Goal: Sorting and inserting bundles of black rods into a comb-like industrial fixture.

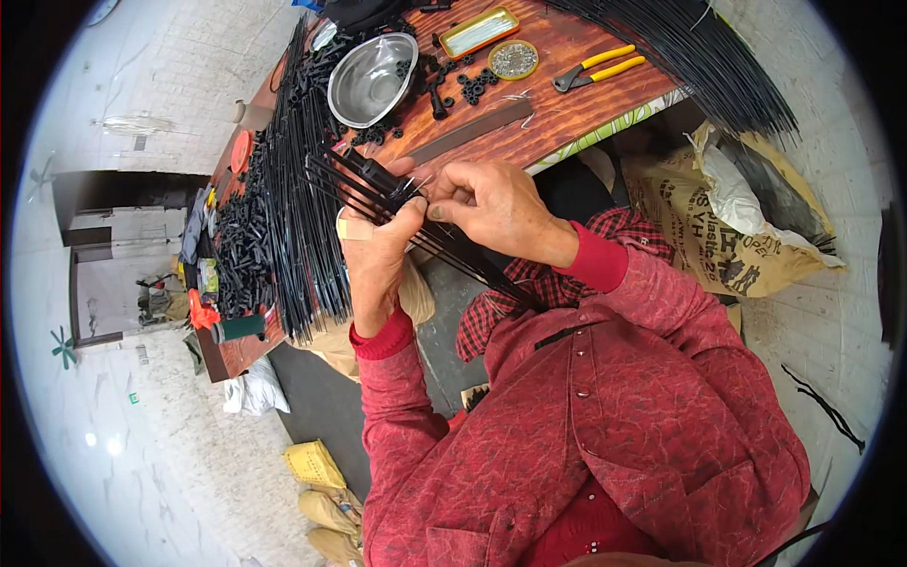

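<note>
My left hand (pixel 376 265) is closed around a bundle of thin black rods (pixel 477 269), which slant down toward my lap. A tan adhesive strip is on this hand. Beside the left thumb, the rods meet a dark plastic piece (pixel 380 176), partly covered by my fingers. My right hand (pixel 501 210) meets it there, thumb and forefinger pinched on a thin silvery wire (pixel 417 181). The wire's far end is too small to make out. Both hands are just off the near edge of the wooden table (pixel 576 109).
A metal bowl (pixel 364 85), small black plastic parts (pixel 477 88), a dish of metal bits (pixel 514 60), a yellow tray (pixel 479 33) and yellow-handled pliers (pixel 600 66) lie on the table. Long rods are heaped at left (pixel 307 236) and right (pixel 699 61). A sack (pixel 737 231) stands right.
</note>
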A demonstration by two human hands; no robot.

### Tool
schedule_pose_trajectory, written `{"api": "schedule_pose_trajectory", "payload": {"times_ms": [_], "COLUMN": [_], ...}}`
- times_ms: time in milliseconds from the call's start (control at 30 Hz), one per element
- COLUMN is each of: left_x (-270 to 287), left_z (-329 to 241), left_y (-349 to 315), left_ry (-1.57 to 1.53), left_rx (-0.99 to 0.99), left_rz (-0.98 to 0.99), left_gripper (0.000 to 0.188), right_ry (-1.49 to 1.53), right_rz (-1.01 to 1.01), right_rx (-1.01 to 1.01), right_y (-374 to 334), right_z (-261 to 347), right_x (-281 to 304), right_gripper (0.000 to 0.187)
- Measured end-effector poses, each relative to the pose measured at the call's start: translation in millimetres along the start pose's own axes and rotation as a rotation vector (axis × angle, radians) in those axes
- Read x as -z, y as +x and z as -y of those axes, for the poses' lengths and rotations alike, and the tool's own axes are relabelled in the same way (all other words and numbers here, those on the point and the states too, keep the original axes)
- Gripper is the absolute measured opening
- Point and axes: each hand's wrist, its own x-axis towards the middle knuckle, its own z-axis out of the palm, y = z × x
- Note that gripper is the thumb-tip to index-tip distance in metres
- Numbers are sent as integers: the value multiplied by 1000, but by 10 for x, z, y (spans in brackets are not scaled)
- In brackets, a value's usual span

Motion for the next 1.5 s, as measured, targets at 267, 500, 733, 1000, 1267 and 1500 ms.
{"api": "schedule_pose_trajectory", "payload": {"times_ms": [267, 500, 733, 1000, 1267, 1500], "left_x": [-19, 41, 33, 61, -27, 51], "left_z": [-39, 106, -26, 0, -84, -43], "left_y": [5, 15, -82, -108, -186, -124], "left_ry": [-207, -183, -73, -67, -45, -61], "left_rx": [-36, -55, -5, -26, 15, 9], "left_rz": [66, 30, -4, 1, -35, 37], "left_gripper": [55, 51, 51, 53, 51, 52], "right_ry": [133, 141, 250, 407, 416, 338], "right_rz": [-57, -36, 29, 131, 97, 24], "right_rx": [69, 28, -14, -108, -126, -52], "right_y": [-28, -33, 25, 51, 31, 19], "right_z": [-11, -9, -143, -206, -213, -257], "right_x": [-2, 7, -41, -82, -70, -129], "right_gripper": [13, 13, 14, 12, 16, 21]}}
